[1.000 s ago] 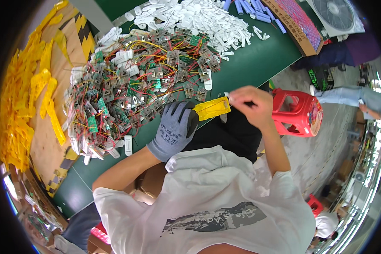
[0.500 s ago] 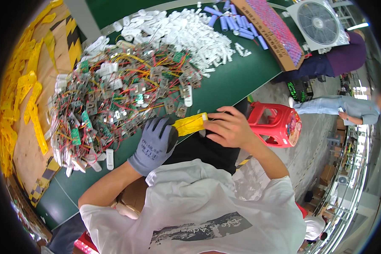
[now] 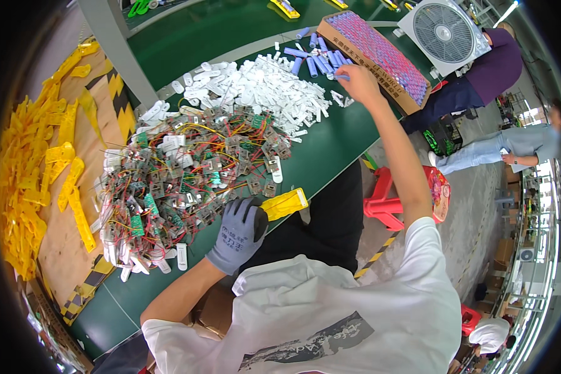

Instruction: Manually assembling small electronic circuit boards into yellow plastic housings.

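Observation:
My left hand (image 3: 238, 232), in a grey-blue work glove, is closed around one end of a yellow plastic casing (image 3: 285, 204) at the table's near edge. The casing's far end points right, out of the glove. My bare right hand (image 3: 357, 84) reaches far forward, its fingers pinched on a purple cylindrical battery cell (image 3: 342, 77), partly hidden by the fingers. Several loose battery cells (image 3: 318, 64) lie just left of those fingers. Close by on the left spreads a heap of small white plastic pieces (image 3: 255, 84). A pile of wired circuit boards (image 3: 187, 168) lies beyond my glove.
A cardboard box (image 3: 380, 65) packed with upright cells stands at the table's right edge, near a white box fan (image 3: 444, 32). Many yellow casings (image 3: 28, 193) cover the wooden board at left. A red stool (image 3: 383, 202) stands right of the table. Other people are at the right.
My right hand has left the yellow casing and stretched forward to the loose cells, closing on one. My left hand keeps the casing. The whole view has shifted slightly.

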A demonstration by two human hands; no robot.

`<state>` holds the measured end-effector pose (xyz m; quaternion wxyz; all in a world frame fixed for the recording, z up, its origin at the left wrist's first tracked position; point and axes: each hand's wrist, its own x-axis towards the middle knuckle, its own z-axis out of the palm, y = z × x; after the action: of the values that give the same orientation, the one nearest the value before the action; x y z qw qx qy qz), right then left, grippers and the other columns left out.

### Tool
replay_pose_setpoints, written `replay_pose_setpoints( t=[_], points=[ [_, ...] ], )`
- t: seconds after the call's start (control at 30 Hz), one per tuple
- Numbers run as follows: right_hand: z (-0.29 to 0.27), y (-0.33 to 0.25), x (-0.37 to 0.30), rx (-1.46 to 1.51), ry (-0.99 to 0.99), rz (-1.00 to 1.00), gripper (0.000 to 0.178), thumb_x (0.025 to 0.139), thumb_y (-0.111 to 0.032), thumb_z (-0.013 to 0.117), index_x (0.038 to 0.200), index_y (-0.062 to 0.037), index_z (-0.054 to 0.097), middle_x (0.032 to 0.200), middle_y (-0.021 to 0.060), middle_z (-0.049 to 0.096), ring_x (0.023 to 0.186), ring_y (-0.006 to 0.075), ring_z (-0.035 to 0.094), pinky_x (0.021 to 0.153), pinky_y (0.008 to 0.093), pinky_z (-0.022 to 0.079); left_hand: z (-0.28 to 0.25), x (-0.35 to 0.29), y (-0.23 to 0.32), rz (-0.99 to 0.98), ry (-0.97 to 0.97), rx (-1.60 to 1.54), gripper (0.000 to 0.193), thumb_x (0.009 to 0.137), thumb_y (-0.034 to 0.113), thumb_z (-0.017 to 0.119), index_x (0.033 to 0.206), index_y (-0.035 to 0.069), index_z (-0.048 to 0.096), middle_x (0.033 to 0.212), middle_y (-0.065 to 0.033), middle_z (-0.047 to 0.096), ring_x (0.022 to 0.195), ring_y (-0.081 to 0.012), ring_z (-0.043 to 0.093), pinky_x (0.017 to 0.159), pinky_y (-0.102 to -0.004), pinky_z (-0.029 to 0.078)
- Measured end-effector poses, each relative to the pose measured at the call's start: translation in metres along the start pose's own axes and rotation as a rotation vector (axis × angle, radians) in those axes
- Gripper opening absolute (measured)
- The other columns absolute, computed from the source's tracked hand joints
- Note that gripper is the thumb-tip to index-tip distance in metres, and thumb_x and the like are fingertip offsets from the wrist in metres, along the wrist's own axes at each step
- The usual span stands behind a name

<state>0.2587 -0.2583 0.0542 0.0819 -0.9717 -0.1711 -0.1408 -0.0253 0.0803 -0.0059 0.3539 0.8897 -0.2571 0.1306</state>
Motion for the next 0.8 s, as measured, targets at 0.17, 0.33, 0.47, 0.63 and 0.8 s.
replay_pose_setpoints(
  t=[0.17,0.33,0.47,0.63,0.8],
  points=[
    [0.005,0.017,0.016,-0.226,-0.217,-0.106,0.025,0.081,-0.014,0.067,0.105,-0.0088,0.06,0.102,0.0143,0.063,0.099,0.0312,0.06,0.083,0.0419,0.048,0.002,-0.003,0.0,0.019,-0.006,0.017,0.033,0.068,0.005,0.068,0.095,0.006,0.05,0.103,-0.013,0.056,0.092,-0.0336,0.054,0.081,-0.0452,0.043],
    [-0.016,-0.007,0.001,0.084,0.021,-0.14,0.023,0.083,-0.013,0.067,0.103,-0.0051,0.058,0.096,0.0124,0.064,0.09,0.0269,0.062,0.079,0.036,0.049,-0.002,-0.002,-0.001,-0.022,0.009,0.012,0.035,0.068,0.006,0.068,0.099,0.005,0.05,0.104,-0.0142,0.056,0.092,-0.0341,0.054,0.081,-0.0449,0.043],
    [-0.049,-0.078,-0.072,0.987,0.132,0.094,0.02,0.085,-0.005,0.066,0.104,-0.0026,0.059,0.093,0.0056,0.063,0.084,0.0139,0.06,0.074,0.0254,0.048,0.0,-0.001,-0.003,0.006,0.002,0.001,0.039,0.068,0.005,0.068,0.102,0.004,0.051,0.105,-0.0148,0.055,0.093,-0.0348,0.054,0.081,-0.0434,0.044],
    [-0.007,-0.167,-0.175,1.273,-0.153,-0.218,0.025,0.07,-0.004,0.081,0.088,-0.0053,0.063,0.09,0.0076,0.068,0.086,0.0189,0.064,0.074,0.0308,0.051,-0.005,0.002,-0.002,0.016,0.0,-0.009,0.032,0.069,0.002,0.067,0.097,0.005,0.051,0.105,-0.0136,0.057,0.092,-0.0339,0.055,0.078,-0.044,0.044],
    [0.011,-0.176,-0.192,0.86,0.024,-0.396,0.026,0.067,-0.008,0.081,0.088,-0.0083,0.065,0.089,0.0042,0.067,0.084,0.0223,0.063,0.072,0.0321,0.049,-0.004,0.005,-0.003,0.041,-0.028,-0.055,0.027,0.076,0.007,0.065,0.1,0.002,0.052,0.105,-0.0159,0.055,0.091,-0.0341,0.053,0.081,-0.0444,0.043]
  ],
)
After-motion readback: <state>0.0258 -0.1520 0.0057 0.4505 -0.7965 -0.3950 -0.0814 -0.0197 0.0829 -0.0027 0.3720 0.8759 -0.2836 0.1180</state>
